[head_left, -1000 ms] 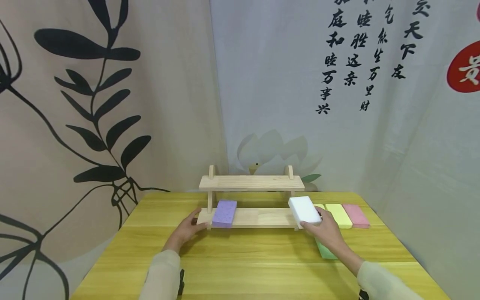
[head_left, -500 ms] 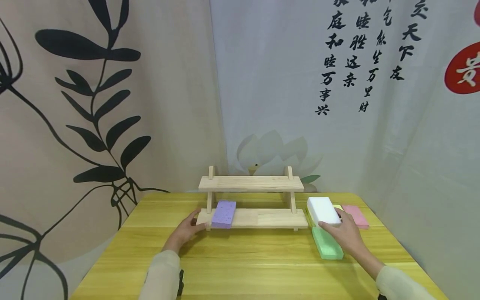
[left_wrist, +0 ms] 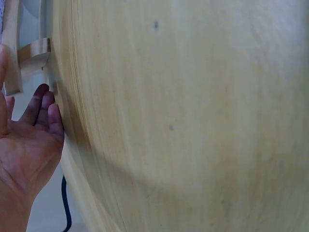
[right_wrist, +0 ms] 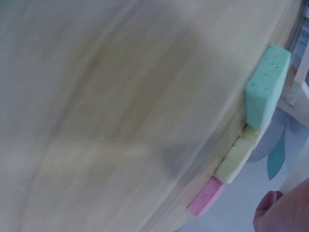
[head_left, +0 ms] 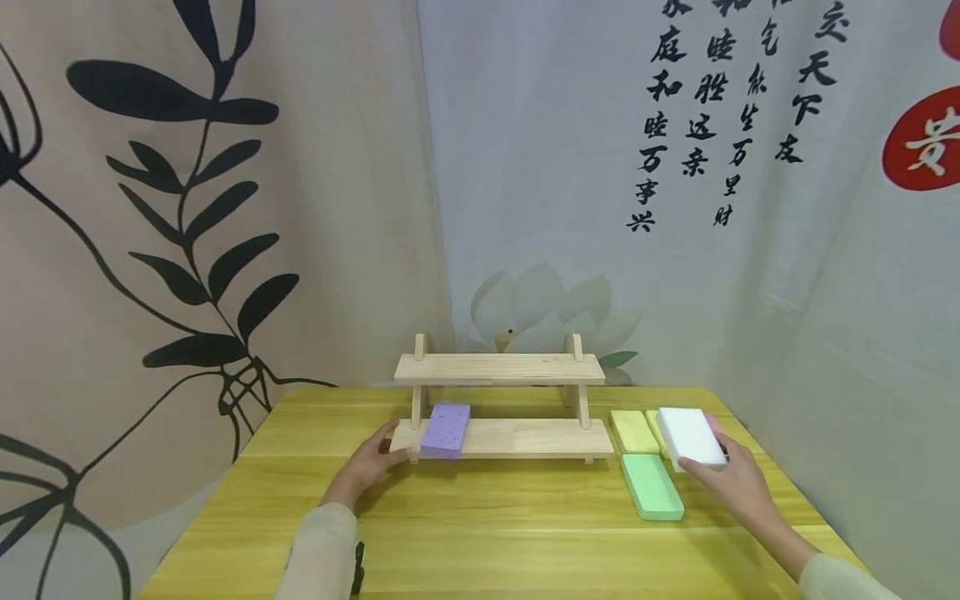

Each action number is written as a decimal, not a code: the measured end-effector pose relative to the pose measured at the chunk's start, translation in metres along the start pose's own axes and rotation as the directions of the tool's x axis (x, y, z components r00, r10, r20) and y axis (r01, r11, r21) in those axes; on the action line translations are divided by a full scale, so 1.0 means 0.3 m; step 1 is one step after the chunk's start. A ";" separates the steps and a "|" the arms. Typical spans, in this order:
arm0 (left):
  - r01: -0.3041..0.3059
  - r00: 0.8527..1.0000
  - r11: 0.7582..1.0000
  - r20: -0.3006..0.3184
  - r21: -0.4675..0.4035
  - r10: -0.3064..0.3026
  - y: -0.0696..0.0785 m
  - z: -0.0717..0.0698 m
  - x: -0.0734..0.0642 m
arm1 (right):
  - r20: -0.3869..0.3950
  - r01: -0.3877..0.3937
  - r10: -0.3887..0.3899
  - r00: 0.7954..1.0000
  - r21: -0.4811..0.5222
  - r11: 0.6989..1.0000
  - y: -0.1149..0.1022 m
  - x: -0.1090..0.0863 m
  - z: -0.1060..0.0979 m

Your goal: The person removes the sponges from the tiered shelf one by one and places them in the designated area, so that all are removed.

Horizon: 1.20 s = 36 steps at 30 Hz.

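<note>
From the head camera, the white, box-shaped foam block [head_left: 692,435] has just slid further toward 3 o'clock. A second ago it was by the right end of the pale wooden two-step rack [head_left: 525,437]; now it is well apart from it. The right hand [head_left: 738,483] pinches the white block, which sits at about 11 o'clock from the middle of that hand and seems to be up off the yellow-brown wooden tabletop [head_left: 480,533]. It hides most of the pink flat block [head_left: 712,422] and part of one pale yellow flat block [head_left: 654,427]. The other pale yellow flat block [head_left: 633,432] and the mint-green flat block [head_left: 652,487] show fully now, at 10 and 9 o'clock from the right hand. So the rack has only the purple spotted block [head_left: 446,431], on its low step, and the white one looks not yet put down.

The left hand [head_left: 367,467] has stayed put, far off at 9 o'clock from the white block.

From the left wrist camera, that hand holds the rack's end between thumb and pointing finger, with the other fingers loose.

From the right wrist camera, it's blurry, and I can't tell if the pale patch above the hand is the white block.
</note>
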State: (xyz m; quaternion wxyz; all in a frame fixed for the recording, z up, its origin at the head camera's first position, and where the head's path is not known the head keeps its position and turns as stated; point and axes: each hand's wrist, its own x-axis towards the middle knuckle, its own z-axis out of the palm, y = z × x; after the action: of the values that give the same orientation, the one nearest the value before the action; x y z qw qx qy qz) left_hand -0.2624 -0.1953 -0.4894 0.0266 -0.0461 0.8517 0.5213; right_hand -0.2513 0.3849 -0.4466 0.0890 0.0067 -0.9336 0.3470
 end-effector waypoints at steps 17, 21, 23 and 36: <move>0.009 1.000 1.000 -0.007 0.004 -0.009 -0.009 -0.008 -0.004 | 0.079 0.012 -0.009 0.997 -0.032 0.999 0.127 -0.037 -0.001; 0.009 1.000 1.000 -0.002 -0.003 -0.009 -0.008 -0.007 -0.004 | 0.080 0.046 -0.043 0.996 -0.045 0.998 0.151 -0.038 0.006; 0.008 1.000 1.000 -0.002 0.000 -0.008 -0.005 -0.006 -0.005 | 0.078 0.060 -0.056 0.995 -0.050 0.997 0.161 -0.040 0.008; 0.007 1.000 1.000 0.003 -0.006 -0.007 0.004 -0.005 -0.005 | 0.116 0.036 -0.026 0.993 -0.080 0.996 0.181 -0.050 0.027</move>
State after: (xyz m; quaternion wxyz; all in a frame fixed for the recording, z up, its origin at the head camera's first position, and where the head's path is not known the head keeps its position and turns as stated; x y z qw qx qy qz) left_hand -0.2610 -0.1962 -0.4875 0.0296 -0.0484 0.8500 0.5237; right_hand -0.2420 0.4202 -0.4904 0.0407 0.0375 -0.9505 0.3059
